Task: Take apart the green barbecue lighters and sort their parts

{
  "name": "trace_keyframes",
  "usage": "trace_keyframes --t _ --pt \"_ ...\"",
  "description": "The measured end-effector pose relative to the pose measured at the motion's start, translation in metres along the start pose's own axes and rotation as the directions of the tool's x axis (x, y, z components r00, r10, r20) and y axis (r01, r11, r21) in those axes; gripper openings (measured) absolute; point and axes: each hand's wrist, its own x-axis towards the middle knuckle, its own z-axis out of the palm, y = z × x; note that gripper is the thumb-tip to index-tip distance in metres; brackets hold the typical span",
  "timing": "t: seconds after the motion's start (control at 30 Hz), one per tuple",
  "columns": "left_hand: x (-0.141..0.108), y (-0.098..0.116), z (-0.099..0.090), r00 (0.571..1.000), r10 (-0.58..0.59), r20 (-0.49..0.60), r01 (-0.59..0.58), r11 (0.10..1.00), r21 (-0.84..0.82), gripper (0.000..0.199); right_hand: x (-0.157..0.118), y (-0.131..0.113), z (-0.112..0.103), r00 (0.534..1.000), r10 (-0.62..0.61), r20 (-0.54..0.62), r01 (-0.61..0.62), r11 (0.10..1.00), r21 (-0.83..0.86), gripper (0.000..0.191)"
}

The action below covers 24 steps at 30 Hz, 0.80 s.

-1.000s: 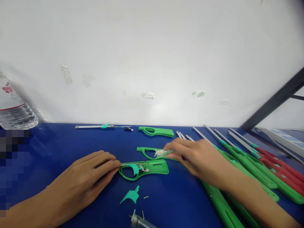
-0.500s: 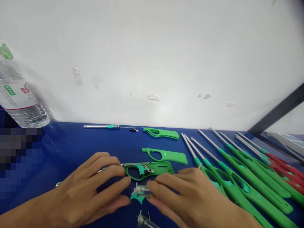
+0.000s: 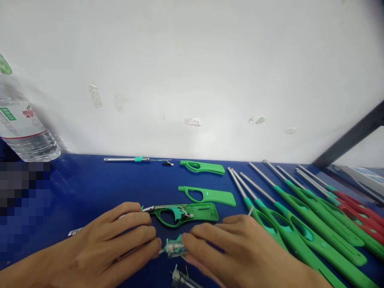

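Note:
My right hand (image 3: 231, 248) is closed on a small clear lighter fuel tank (image 3: 177, 249), its valve end turned to the left. Bits of teal plastic (image 3: 179, 237) show beside the tank. The fingertips of my left hand (image 3: 126, 240) are pinched at that valve end; a thin pale bit shows at them, too small to name. Just beyond the hands lies an open green lighter handle half (image 3: 204, 212) with a teal trigger (image 3: 177, 214) and wires inside. Its metal rod runs under my left hand. A second clear tank (image 3: 183, 278) lies at the lower edge.
Two green handle shells (image 3: 216, 197) and a metal rod with wires (image 3: 120, 160) lie farther back on the blue table (image 3: 90, 184). Several long green lighters (image 3: 318, 216) and red ones (image 3: 360, 208) fan out at right. A water bottle (image 3: 27, 124) stands by the white wall.
My left fingertips have drawn together at the tank's valve end. The tank has shifted slightly down and turned in my right hand, and the teal piece now shows above it.

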Motion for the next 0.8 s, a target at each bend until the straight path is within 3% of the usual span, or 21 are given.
trace_keyframes --t 0.07,0.13,0.27,0.33,0.37,0.43,0.57,0.67,0.8 --pt "0.003 -0.003 -0.002 1.000 0.004 -0.007 -0.004 0.999 -0.034 0.056 0.001 0.006 -0.011 0.997 0.058 0.056 -0.058 0.998 0.014 0.019" --pt "0.008 -0.002 -0.002 0.999 -0.013 -0.031 0.011 0.998 -0.056 0.042 0.001 0.013 -0.023 0.971 0.152 0.186 -0.170 0.982 0.087 0.017" --pt "0.016 0.011 0.005 0.988 -0.004 -0.152 0.003 1.000 -0.013 0.030 0.004 0.023 -0.042 0.805 0.300 0.511 -0.448 0.873 0.194 0.014" --pt "0.016 0.016 0.006 0.985 -0.039 -0.170 0.037 0.999 -0.009 0.030 0.004 0.025 -0.045 0.751 0.318 0.578 -0.510 0.836 0.203 0.011" --pt "0.015 0.017 0.006 0.985 -0.055 -0.162 0.054 0.998 -0.013 0.030 0.004 0.026 -0.044 0.746 0.318 0.585 -0.522 0.824 0.218 0.014" --pt "0.012 0.014 0.004 0.991 -0.025 -0.128 0.025 1.000 0.001 0.030 0.003 0.027 -0.039 0.774 0.325 0.543 -0.522 0.813 0.257 0.019" --pt "0.006 -0.002 0.001 0.998 0.045 -0.047 -0.041 0.996 0.073 0.037 0.000 0.031 -0.022 0.872 0.366 0.325 -0.446 0.867 0.222 0.011" --pt "0.004 -0.014 0.005 0.991 -0.119 -0.056 0.125 0.986 0.115 0.041 -0.004 0.036 -0.009 0.907 0.344 0.243 -0.367 0.928 0.057 0.020" --pt "0.006 -0.021 0.014 0.959 -0.283 -0.030 0.284 0.954 0.098 0.028 -0.007 0.040 0.001 0.910 0.325 0.258 -0.316 0.946 -0.075 0.032"
